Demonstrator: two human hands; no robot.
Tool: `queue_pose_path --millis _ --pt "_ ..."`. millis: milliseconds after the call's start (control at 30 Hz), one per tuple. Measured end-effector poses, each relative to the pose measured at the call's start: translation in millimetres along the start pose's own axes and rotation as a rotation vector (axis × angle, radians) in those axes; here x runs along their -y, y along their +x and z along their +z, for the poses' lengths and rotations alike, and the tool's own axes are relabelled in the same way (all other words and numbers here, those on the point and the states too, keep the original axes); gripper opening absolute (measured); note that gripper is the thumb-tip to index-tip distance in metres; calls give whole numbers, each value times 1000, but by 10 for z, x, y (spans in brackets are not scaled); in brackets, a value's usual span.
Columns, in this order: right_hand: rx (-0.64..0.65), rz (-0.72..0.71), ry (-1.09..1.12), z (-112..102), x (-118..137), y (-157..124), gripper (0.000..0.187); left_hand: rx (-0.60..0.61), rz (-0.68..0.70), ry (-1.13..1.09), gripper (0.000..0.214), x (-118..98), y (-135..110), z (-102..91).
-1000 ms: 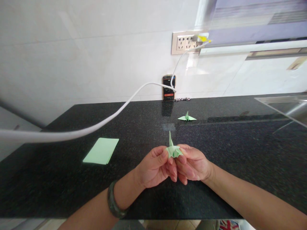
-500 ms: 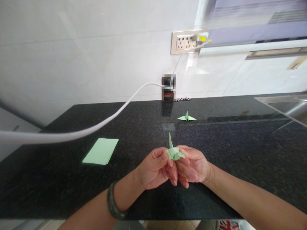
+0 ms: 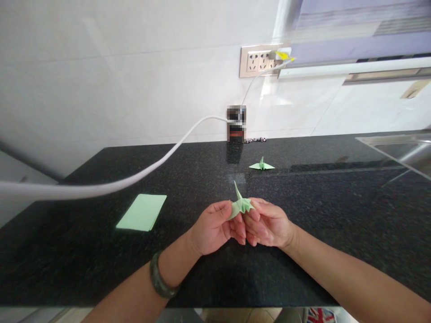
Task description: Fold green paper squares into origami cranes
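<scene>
Between my two hands is a light green paper crane [image 3: 241,205], held just above the dark counter with its thin pointed end sticking up. My left hand [image 3: 215,226] pinches its left wing between thumb and fingers. On the opposite side my right hand [image 3: 269,222] grips the right part, thumb on top and fingers beneath. The fingertips of both hands meet under the paper, so its underside is hidden. A second green paper crane [image 3: 261,165] stands farther back on the counter, wings spread. To the left lies a stack of green paper sheets [image 3: 142,212].
A white cable [image 3: 161,162] arches across the left side to a blurred-out upright object [image 3: 236,124] against the wall. Behind it is a wall socket [image 3: 257,61] with a plug. A metal sink [image 3: 404,150] is set into the black counter [image 3: 84,264] at the right.
Both hands have risen slightly with the crane. Its body has turned a little, and its upright point now leans more to the left.
</scene>
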State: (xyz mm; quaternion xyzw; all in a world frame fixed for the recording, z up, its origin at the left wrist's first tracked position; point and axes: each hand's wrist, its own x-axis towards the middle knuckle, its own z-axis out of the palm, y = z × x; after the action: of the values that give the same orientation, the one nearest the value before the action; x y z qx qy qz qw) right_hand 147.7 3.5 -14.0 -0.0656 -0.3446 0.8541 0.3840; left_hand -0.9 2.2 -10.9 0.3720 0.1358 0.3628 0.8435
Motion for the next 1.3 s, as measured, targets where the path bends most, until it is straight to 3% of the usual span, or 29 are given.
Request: queue_pose_path --millis 233,733,1300 --pt "-168 -50 -212 -163 85 -29 20 -221 56 128 17 -64 26 -69" --pt "-186 -73 -143 -148 98 -2 20 -265 97 -44 20 -96 38 -82" --pt "-246 -107 -127 -153 78 5 21 -290 111 -3 28 -101 48 -40"
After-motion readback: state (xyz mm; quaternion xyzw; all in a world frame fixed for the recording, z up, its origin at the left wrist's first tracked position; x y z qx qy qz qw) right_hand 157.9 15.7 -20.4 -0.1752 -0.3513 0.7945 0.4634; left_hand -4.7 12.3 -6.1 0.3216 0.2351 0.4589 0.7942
